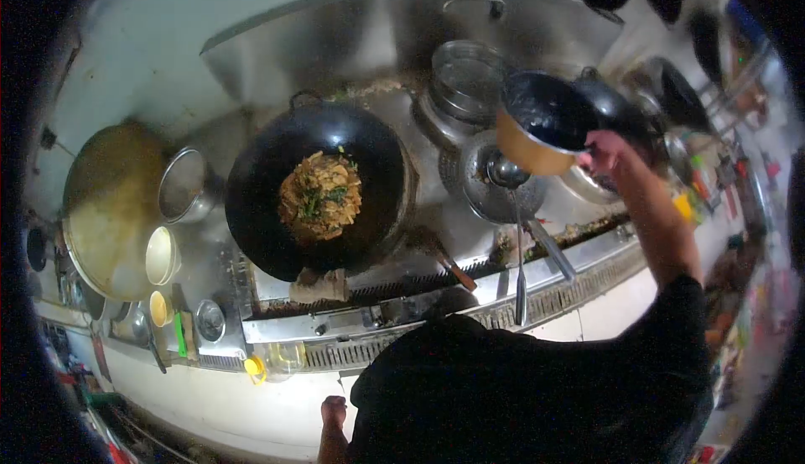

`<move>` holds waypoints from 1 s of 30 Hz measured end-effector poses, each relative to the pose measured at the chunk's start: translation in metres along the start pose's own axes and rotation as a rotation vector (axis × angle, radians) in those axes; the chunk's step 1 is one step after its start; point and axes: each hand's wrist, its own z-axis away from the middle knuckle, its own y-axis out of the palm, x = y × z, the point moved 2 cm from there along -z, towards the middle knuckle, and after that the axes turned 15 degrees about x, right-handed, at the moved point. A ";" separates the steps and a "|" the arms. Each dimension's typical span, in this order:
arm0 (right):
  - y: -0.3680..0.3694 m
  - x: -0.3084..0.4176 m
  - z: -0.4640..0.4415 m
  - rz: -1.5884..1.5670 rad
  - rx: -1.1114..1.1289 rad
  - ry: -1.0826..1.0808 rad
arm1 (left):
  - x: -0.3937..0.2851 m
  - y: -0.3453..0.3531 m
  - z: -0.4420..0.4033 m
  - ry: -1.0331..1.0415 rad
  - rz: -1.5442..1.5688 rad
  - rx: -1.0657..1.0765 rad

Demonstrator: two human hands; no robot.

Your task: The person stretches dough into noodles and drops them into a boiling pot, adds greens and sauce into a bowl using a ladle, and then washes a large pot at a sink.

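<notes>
My right hand (605,153) is closed around the handle end of a saucepan (528,143) with a tan outside and a dark inside. The saucepan is tilted and held above the right part of the stove. Low in front of the counter, beside my body, my left hand (334,411) is curled into a fist, and nothing shows in it. Left of the saucepan is a large black wok (251,204); brown sliced food with green leaves (323,195) lies in it. Below the saucepan, a ladle (506,172) rests on a perforated strainer (480,200).
A folded cloth (320,286) lies at the wok's near edge. Wire sieves (470,78) stand behind. To the left are a big round lid (117,212), a metal strainer (184,187), cream bowls (162,256) and a clear bottle with a yellow cap (254,367).
</notes>
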 end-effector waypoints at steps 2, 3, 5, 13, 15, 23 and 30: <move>-0.011 -0.047 -0.008 0.182 -0.069 -0.137 | 0.030 0.006 -0.020 0.173 0.230 -0.039; -0.015 -0.062 -0.012 0.064 -0.078 -0.019 | 0.028 0.001 -0.020 0.191 0.001 -0.002; -0.021 -0.099 -0.018 -0.069 -0.089 0.089 | -0.003 -0.024 -0.005 0.296 -0.075 -0.090; -0.004 -0.213 0.020 -0.195 0.055 0.092 | 0.059 -0.027 -0.020 0.335 -0.269 -0.101; 0.011 -0.222 0.018 -0.230 0.036 0.056 | 0.064 -0.020 -0.014 0.432 -0.212 -0.121; 0.023 -0.228 0.039 -0.184 0.019 -0.046 | 0.071 -0.018 0.010 0.345 -0.490 -0.029; 0.037 -0.200 0.037 -0.085 -0.083 0.016 | 0.088 -0.012 0.000 0.359 -0.062 -0.044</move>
